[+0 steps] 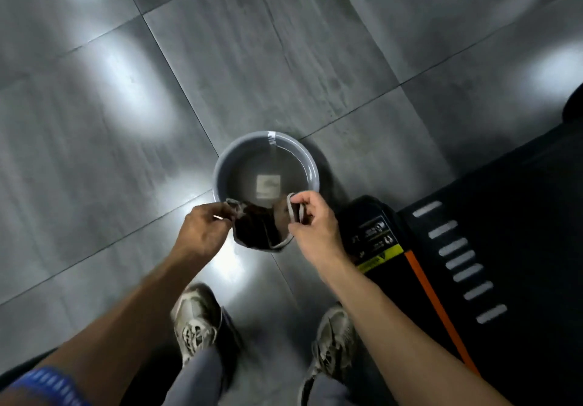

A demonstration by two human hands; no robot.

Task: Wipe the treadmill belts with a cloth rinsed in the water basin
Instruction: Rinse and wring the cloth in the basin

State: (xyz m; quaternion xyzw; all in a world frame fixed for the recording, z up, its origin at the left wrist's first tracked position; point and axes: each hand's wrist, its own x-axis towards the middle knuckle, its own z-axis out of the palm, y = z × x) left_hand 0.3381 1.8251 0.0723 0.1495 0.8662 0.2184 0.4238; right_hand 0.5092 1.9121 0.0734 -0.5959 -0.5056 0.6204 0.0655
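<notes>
You held the dark cloth (257,229) stretched between your left hand (205,230) and right hand (310,221), each grip pinched on a top corner, over the near rim of the water basin (227,159), apparently so drips fell in; treadmill (473,248) at right.

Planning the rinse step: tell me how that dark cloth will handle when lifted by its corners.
Probably floppy: the cloth sags in a pouch between the left hand and right hand. Likely light, since fingertip pinches hold it. If wet, it may drip near the basin.
</notes>
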